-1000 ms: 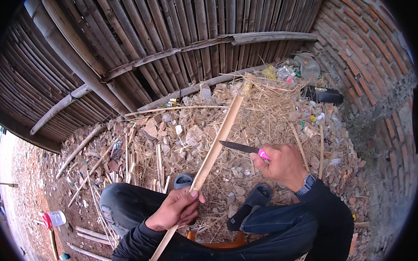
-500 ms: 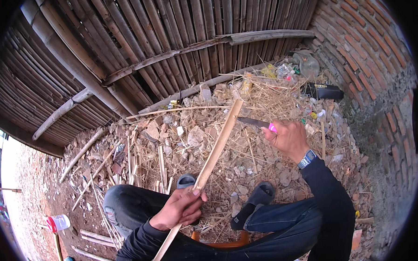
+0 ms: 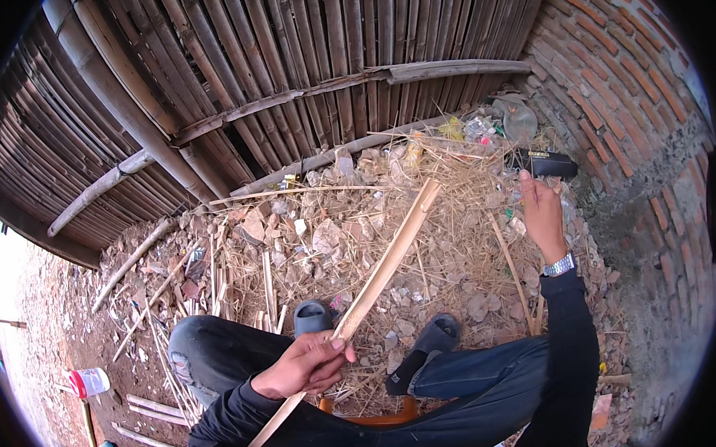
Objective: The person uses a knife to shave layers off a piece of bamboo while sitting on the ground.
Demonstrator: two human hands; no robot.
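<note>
My left hand (image 3: 304, 366) is closed around a long, pale split bamboo strip (image 3: 388, 266). The strip slants from my lap up and away to the right, its far end above the rubble. Farther right, my right hand (image 3: 543, 219) is raised clear of the strip, its wrist wearing a metal watch (image 3: 558, 266). Its fingers look curled, and whatever they hold is hidden; neither the knife's blade nor its pink handle shows now.
Straw and broken stones (image 3: 327, 237) cover the ground. A bamboo wall (image 3: 310, 34) stands ahead, a brick wall (image 3: 608, 93) to the right. A black case (image 3: 551, 164) lies by the bricks. A red-and-white tub (image 3: 93, 383) and bamboo pieces (image 3: 154, 408) lie left.
My right hand has swung right and away from the strip, and the knife has gone out of sight. The strip's far end has shifted slightly right, still in my left hand.
</note>
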